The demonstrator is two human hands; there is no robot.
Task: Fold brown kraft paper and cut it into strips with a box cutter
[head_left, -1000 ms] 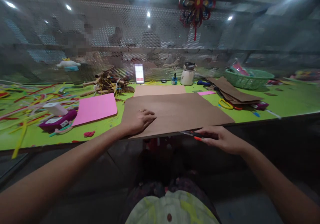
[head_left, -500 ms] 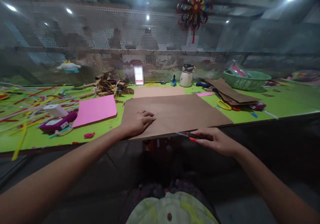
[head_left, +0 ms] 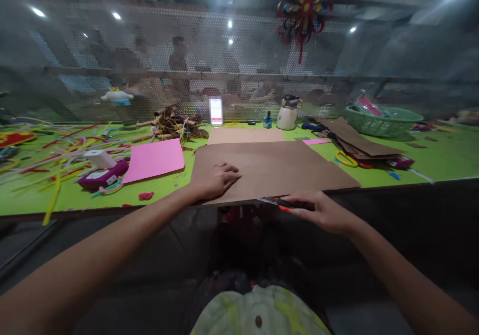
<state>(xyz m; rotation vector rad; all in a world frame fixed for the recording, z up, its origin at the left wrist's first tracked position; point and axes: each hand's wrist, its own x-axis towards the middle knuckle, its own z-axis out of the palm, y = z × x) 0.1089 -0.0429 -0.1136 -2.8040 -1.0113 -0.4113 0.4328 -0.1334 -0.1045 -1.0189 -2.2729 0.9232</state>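
A large sheet of brown paper (head_left: 284, 163) lies along the near edge of the green table. My left hand (head_left: 219, 180), a ring on one finger, presses down flat on the sheet's left part with its fingers stretched out. At the paper's front edge, my right hand (head_left: 318, 210) grips scissors (head_left: 279, 203) with black and red handles. Their silver blade points left along that edge; how far the blades are apart cannot be made out. Behind the sheet lies a lighter brown sheet (head_left: 245, 135), partly covered.
Pink paper (head_left: 155, 160), a purple power strip (head_left: 103, 175) and colourful strips (head_left: 56, 163) lie left. A bundle of sticks (head_left: 170, 123), a lit phone (head_left: 216, 112) and a white jug (head_left: 288, 113) stand behind. To the right are brown scraps (head_left: 359, 138), yellow-handled scissors (head_left: 346, 159) and a green basket (head_left: 385, 120).
The view has turned a little left, so the table's things sit farther right. My right hand and the scissors have slid left along the paper's front edge. My left hand stays on the sheet.
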